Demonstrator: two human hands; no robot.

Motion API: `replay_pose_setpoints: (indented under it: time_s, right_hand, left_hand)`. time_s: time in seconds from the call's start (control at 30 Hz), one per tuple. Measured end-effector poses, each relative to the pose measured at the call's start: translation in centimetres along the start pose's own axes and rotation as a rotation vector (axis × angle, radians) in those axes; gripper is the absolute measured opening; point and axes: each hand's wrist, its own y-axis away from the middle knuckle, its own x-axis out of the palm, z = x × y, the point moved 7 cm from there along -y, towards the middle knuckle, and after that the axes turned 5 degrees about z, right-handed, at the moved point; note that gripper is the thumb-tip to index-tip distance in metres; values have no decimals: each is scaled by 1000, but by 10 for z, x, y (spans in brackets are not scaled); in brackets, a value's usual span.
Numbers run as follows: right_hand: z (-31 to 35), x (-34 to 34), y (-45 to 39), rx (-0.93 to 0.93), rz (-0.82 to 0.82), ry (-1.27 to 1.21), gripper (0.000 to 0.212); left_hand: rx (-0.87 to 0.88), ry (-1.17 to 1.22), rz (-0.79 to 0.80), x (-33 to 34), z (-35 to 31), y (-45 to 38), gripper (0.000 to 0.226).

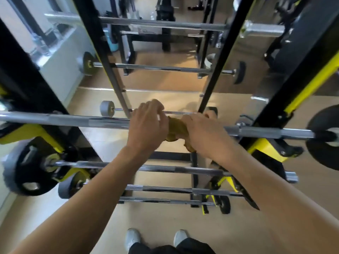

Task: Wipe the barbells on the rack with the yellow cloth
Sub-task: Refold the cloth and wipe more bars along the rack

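Note:
A chrome barbell point(77, 120) lies across the black and yellow rack point(45, 133) at chest height. The yellow cloth point(175, 128) is wrapped around the middle of this bar. My right hand point(203, 133) grips the cloth on the bar. My left hand point(147, 126) sits on the bar just left of the cloth, fingers curled and touching the cloth's edge. Below, three more barbells point(165, 168) rest on lower hooks. Further bars point(161, 68) hang on the far side of the rack.
Black weight plates sit on the bar ends at the lower left point(27, 173) and the right point(324, 136). Black uprights point(102, 57) rise on either side of my hands. My white shoes point(132, 238) stand on the tan floor close to the rack.

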Motion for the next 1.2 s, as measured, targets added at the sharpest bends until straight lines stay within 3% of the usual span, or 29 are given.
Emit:
replay_pose_setpoints:
  time_s: [0.13,0.3,0.47,0.6,0.73,0.87,1.03,1.1,1.2]
  right_hand:
    - [-91,5,56,149,2,-18,44]
    - [-162,14,104,250,99,70,54]
    - [-129,14,68,155,67,144,57]
    - [-87,12,31,4,53,-92,41]
    - [-48,4,6,-89,-46,-128,26]
    - [-78,14,31,-88,-47,-131,42]
    - [-170,26,87,169,60,-46,47]
    - [-163,27,82,150,101,50,41]
    - [-121,16,52,62,96,-31,27]
  left_hand:
    - [203,-439,219,54,-70,-3,36]
    - [175,-585,336,65,-81,2,27]
    - [-17,-446,114,63,-78,-8,47]
    - [-67,-453,110,69,-71,-9,47]
    - [-119,-492,134,69,-65,-10,37]
    - [-24,-452,52,66,-66,-6,49]
    - [3,-435,-62,65,-71,-2,49]
    - [-14,-441,-110,67,-72,-1,46]
    - [-27,-464,-117,71,-72,-5,45]
